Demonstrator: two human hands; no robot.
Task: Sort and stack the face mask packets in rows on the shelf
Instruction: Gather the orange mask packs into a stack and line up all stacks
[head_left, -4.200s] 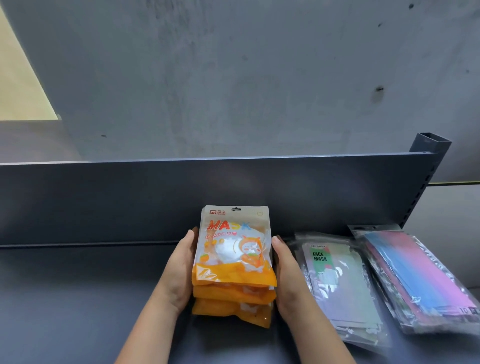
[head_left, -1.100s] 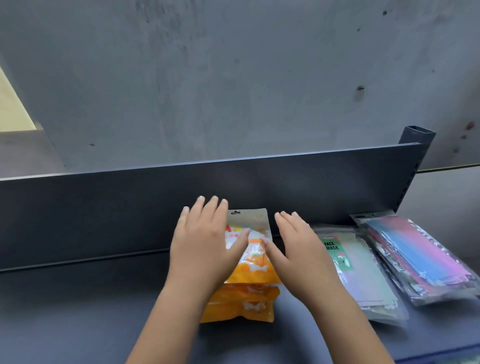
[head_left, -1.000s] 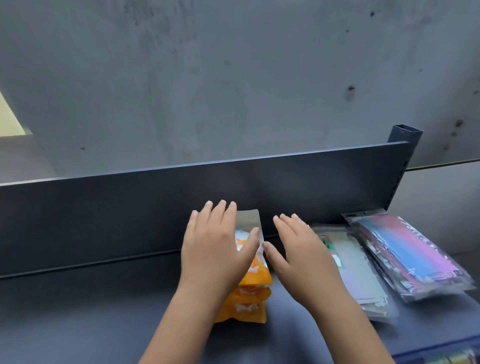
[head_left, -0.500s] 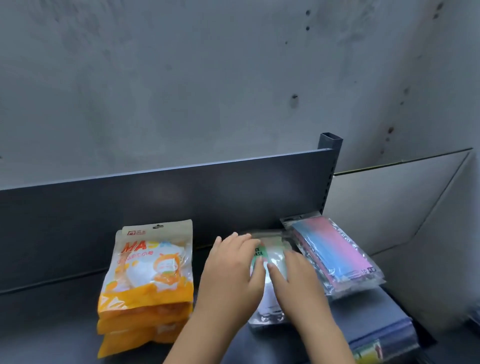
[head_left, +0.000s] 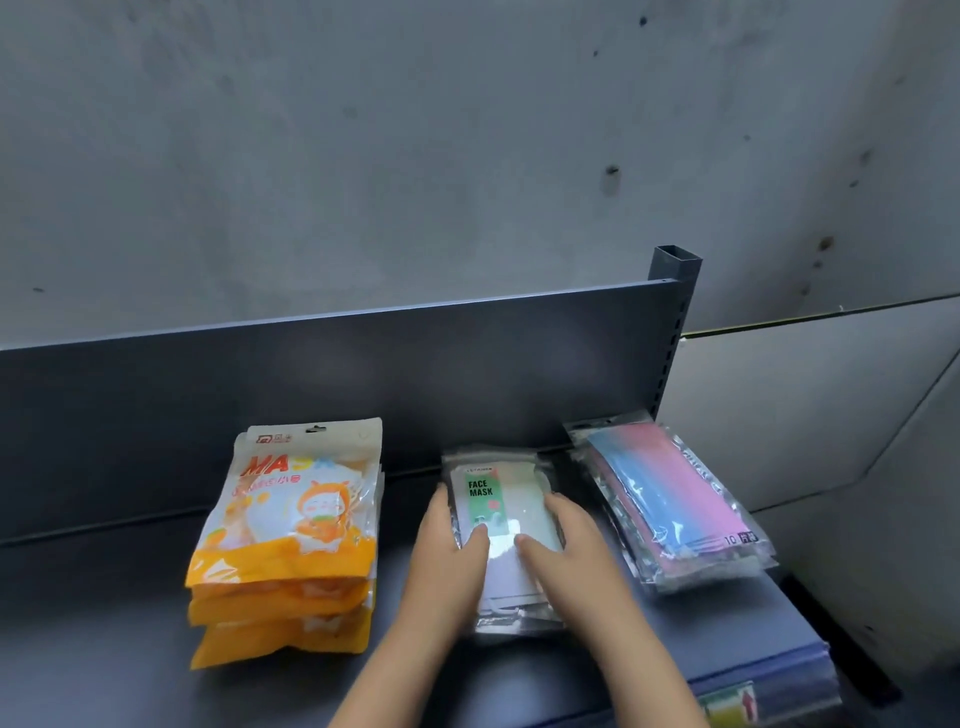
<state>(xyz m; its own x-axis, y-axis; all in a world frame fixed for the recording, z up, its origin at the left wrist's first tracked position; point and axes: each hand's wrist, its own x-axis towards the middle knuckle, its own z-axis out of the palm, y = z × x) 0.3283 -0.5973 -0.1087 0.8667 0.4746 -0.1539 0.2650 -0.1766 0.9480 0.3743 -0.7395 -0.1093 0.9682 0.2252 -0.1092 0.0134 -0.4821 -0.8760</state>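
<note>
Three piles of mask packets lie in a row on the dark grey shelf (head_left: 104, 613). At left is a stack of orange-and-white "MASK" packets (head_left: 293, 530). In the middle lies a stack of clear "FACE MASK" packets (head_left: 498, 499). My left hand (head_left: 449, 556) holds its left edge and my right hand (head_left: 566, 551) its right edge, thumbs resting on top. At right, against the upright, sits a stack of clear packets with blue-to-pink masks (head_left: 670, 499).
The shelf's back panel (head_left: 363, 364) runs behind the piles, ending at a slotted upright post (head_left: 672, 322) on the right. A concrete wall rises behind. The shelf's front right edge carries a price-label strip (head_left: 727, 706).
My hands left the orange stack and moved right onto the clear "FACE MASK" stack. They then slid from its top to its two sides. My view shifted to the right.
</note>
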